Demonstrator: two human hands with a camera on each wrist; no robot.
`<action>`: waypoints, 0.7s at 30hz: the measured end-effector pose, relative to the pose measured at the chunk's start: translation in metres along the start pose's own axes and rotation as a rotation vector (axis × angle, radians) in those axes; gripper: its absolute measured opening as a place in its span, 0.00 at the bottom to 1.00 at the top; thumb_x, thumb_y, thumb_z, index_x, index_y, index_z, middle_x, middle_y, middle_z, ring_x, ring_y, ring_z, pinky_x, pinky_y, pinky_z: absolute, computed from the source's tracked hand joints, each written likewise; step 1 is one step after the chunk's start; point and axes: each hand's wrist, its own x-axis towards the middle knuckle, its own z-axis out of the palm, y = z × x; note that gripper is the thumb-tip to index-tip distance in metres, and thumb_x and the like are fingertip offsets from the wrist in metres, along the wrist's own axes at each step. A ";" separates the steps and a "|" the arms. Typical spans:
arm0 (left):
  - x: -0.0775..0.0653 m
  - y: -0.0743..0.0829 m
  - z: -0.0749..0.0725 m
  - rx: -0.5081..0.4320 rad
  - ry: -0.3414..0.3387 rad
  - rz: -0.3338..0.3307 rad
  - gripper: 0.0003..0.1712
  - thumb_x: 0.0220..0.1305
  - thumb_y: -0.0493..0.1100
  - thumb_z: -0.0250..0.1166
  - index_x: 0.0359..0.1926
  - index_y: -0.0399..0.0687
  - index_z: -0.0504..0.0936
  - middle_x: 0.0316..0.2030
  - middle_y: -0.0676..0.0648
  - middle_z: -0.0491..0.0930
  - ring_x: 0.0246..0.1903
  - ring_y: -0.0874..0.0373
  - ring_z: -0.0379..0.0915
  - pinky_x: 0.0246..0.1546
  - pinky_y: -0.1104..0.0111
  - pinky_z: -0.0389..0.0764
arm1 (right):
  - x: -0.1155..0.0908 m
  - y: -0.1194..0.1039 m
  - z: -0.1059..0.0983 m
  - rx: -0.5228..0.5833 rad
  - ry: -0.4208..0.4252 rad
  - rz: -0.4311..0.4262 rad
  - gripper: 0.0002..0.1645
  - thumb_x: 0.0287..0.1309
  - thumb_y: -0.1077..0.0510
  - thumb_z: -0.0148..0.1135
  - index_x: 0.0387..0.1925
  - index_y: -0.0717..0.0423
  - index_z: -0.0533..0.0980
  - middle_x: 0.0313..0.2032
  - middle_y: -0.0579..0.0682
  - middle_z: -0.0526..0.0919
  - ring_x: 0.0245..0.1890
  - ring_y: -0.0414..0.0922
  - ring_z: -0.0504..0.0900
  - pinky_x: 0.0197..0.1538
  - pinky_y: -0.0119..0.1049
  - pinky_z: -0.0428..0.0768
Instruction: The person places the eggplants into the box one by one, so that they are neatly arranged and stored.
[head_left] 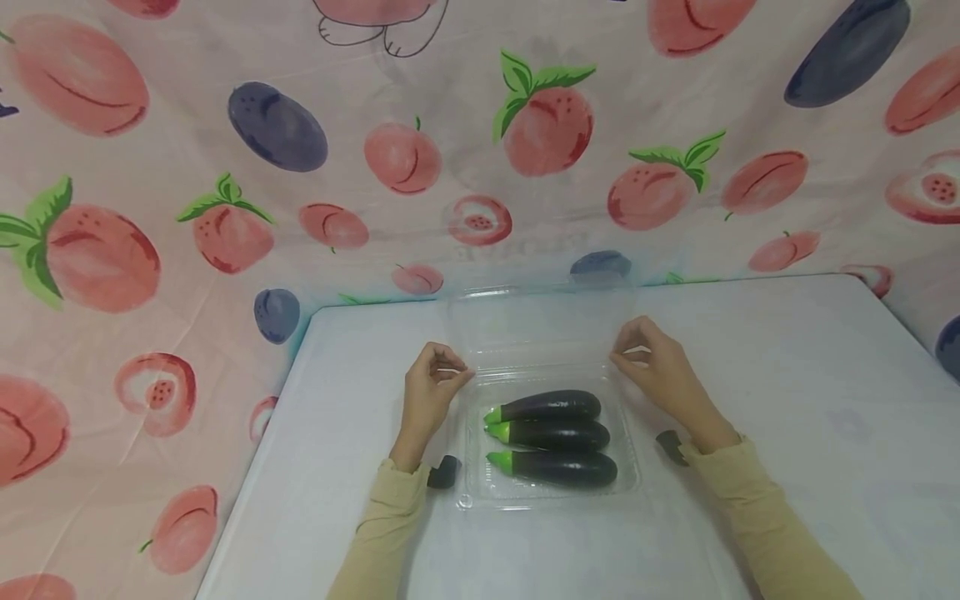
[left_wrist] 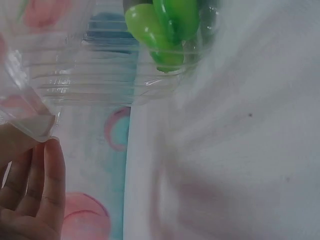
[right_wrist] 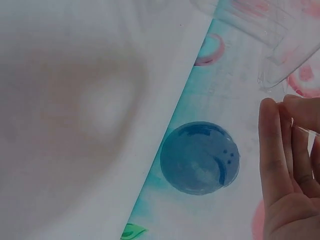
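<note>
A clear plastic clamshell container (head_left: 637, 479) sits on the table with its lid (head_left: 540, 325) raised at the back. Three dark eggplants (head_left: 566, 468) with green stem ends lie side by side in its base, stems to the left. Near the hinge on the left, my left hand (head_left: 429, 396) pinches a corner of the plastic between thumb and fingers, as the left wrist view shows (left_wrist: 37, 170). Across from it, my right hand (head_left: 663, 375) has thumb and fingertips together at the lid's right side. In the right wrist view, the plastic corner (right_wrist: 270, 82) meets those fingertips.
The container stands on a white table (head_left: 810, 375). Behind and to the left hangs a fruit-printed cloth (head_left: 337, 100). A dark wrist-worn device (head_left: 444, 472) shows by the left cuff, another (head_left: 671, 447) by the right cuff.
</note>
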 end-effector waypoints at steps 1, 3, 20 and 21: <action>0.000 0.000 0.000 -0.001 -0.001 -0.002 0.16 0.53 0.28 0.73 0.39 0.38 0.75 0.36 0.41 0.82 0.40 0.50 0.81 0.43 0.70 0.84 | 0.000 0.001 0.000 -0.006 -0.003 -0.003 0.13 0.57 0.72 0.66 0.40 0.65 0.71 0.36 0.55 0.79 0.41 0.51 0.81 0.47 0.24 0.83; 0.000 -0.001 -0.001 -0.007 -0.006 -0.007 0.15 0.53 0.28 0.73 0.38 0.38 0.75 0.36 0.41 0.82 0.40 0.50 0.81 0.44 0.68 0.85 | 0.000 0.002 0.000 -0.020 -0.010 -0.006 0.12 0.56 0.73 0.66 0.39 0.64 0.71 0.35 0.53 0.79 0.40 0.51 0.82 0.47 0.29 0.85; -0.004 0.013 -0.009 -0.024 -0.083 0.036 0.10 0.56 0.26 0.70 0.37 0.28 0.77 0.37 0.34 0.81 0.42 0.42 0.81 0.48 0.59 0.85 | -0.007 0.000 -0.005 -0.039 -0.020 -0.098 0.10 0.52 0.74 0.69 0.36 0.65 0.78 0.35 0.55 0.82 0.40 0.49 0.83 0.47 0.44 0.86; -0.004 0.008 -0.009 -0.022 -0.080 0.023 0.10 0.56 0.27 0.71 0.37 0.30 0.78 0.38 0.35 0.81 0.42 0.43 0.81 0.48 0.60 0.85 | -0.008 0.000 -0.006 -0.049 -0.028 -0.092 0.11 0.53 0.73 0.69 0.38 0.65 0.78 0.36 0.56 0.83 0.41 0.49 0.83 0.47 0.47 0.86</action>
